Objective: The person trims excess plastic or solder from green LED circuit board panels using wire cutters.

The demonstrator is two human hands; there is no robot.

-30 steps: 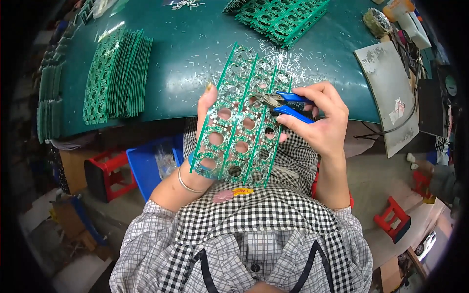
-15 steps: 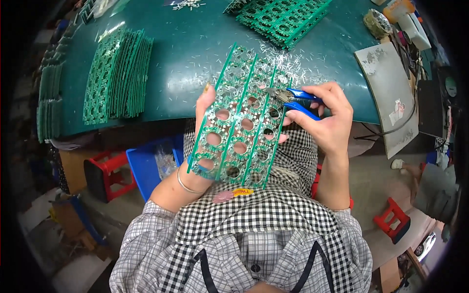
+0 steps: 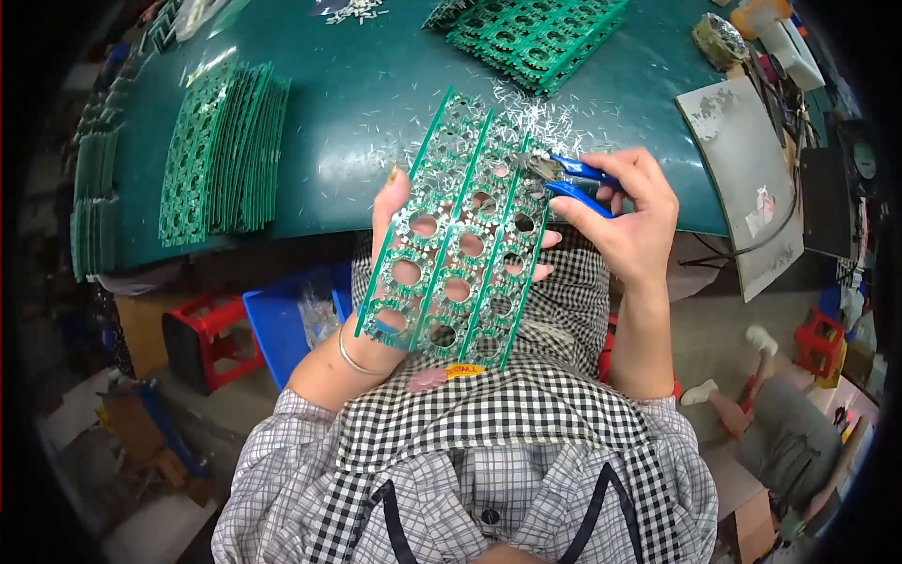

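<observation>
A green circuit board panel (image 3: 435, 267) with rows of round holes tilts over my lap, its far end above the table edge. My left hand (image 3: 390, 209) holds it from beneath, thumb on the left edge and fingertips showing past the right edge. In my right hand (image 3: 628, 202) are flush cutters (image 3: 584, 193) with blue handles, gripped between thumb and fingers. Their metal jaws lie at the panel's upper right part; whether they touch a lead cannot be made out. Many small silvery clippings (image 3: 550, 122) are scattered on the table just beyond the panel.
A row of upright panels (image 3: 225, 155) stands on the green table (image 3: 348, 132) at left. More panels (image 3: 536, 38) are stacked at the far side. A grey board (image 3: 742, 179) and a tape roll (image 3: 722, 42) lie at right. Another person's legs (image 3: 733, 414) show at lower right.
The cutters have shifted slightly right and up along the panel, and their handles look a little closer together. The panel has moved slightly left. At lower right, another person has come further into view.
</observation>
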